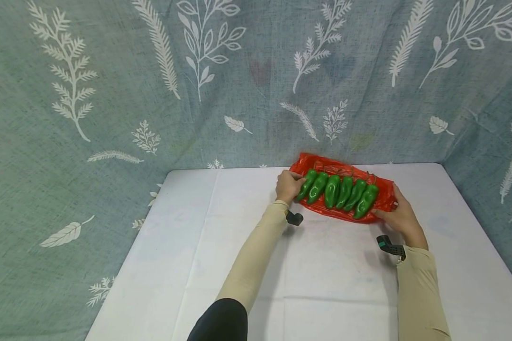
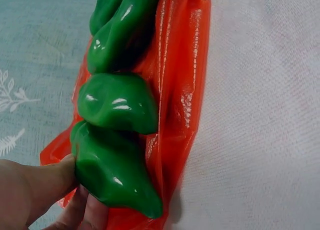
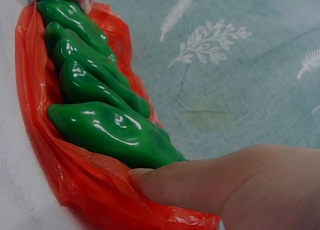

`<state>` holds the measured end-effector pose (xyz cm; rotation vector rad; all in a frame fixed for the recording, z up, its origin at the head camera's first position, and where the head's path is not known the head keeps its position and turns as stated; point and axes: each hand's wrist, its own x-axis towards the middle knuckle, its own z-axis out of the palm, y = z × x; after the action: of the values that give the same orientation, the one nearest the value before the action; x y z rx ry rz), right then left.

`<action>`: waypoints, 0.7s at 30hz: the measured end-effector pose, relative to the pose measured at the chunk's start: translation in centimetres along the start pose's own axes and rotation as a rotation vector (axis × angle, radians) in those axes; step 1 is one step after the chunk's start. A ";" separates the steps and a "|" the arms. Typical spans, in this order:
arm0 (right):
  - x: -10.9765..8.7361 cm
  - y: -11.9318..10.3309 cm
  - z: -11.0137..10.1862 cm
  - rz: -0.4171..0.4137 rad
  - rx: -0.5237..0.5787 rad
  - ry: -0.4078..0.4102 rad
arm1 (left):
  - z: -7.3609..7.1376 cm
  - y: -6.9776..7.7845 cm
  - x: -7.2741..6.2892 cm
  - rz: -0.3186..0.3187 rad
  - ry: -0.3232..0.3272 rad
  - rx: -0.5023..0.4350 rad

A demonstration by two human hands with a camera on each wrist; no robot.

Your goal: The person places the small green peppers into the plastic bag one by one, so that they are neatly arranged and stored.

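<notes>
Several glossy green peppers lie side by side in a slanting row on a crinkled red plastic bag [image 1: 352, 216] at the table's far side. At the row's left end my left hand [image 1: 288, 185] holds the outermost green pepper [image 2: 112, 170]. The left thumb [image 2: 57, 177] presses its side, and the fingers curl in by its lower edge. My right hand [image 1: 403, 219] grips the bag's right end, its thumb [image 3: 165, 185] on top of the red plastic beside the nearest pepper [image 3: 112, 130]. The other right fingers are mostly hidden.
A white cloth covers the table [image 1: 239, 246]. Behind it hangs a grey-green curtain [image 1: 260, 94] with white leaf prints, close to the bag's far edge. Small dark wrist cameras sit on both wrists.
</notes>
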<state>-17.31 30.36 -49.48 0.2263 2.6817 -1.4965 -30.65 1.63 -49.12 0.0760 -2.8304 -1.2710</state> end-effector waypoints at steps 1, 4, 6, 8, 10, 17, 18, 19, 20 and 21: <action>0.0 0.0 0.0 -0.001 -0.001 0.000 | 0.0 0.0 0.0 0.002 0.000 0.003; 0.0 0.0 0.0 0.003 0.000 -0.001 | -0.1 0.1 -0.2 0.011 0.002 0.001; 0.0 0.1 0.0 0.009 0.000 -0.001 | -0.2 0.1 -0.3 0.017 0.003 -0.006; 0.1 0.1 0.0 0.009 -0.007 -0.001 | -0.2 0.1 -0.3 0.022 0.004 -0.016; 0.1 0.1 0.0 0.013 -0.010 -0.004 | -0.2 0.0 -0.4 0.027 0.007 -0.029; 0.1 0.2 0.0 0.012 -0.001 -0.010 | -0.3 -0.5 -0.3 0.060 0.014 -0.079; 0.0 0.2 0.0 0.002 0.003 -0.009 | -0.4 -0.5 -0.3 0.066 0.014 -0.086; 0.0 0.2 0.0 -0.007 0.006 -0.008 | -0.5 -0.5 -0.2 0.071 0.015 -0.093; 0.0 0.2 0.0 -0.016 0.011 -0.008 | -0.6 -0.5 -0.1 0.077 0.017 -0.097; -0.1 0.2 0.0 -0.023 0.015 -0.008 | -0.7 -0.5 -0.1 0.083 0.017 -0.106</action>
<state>-17.23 30.45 -49.68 0.1899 2.6772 -1.5205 -30.52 0.83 -49.04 -0.0328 -2.7155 -1.3926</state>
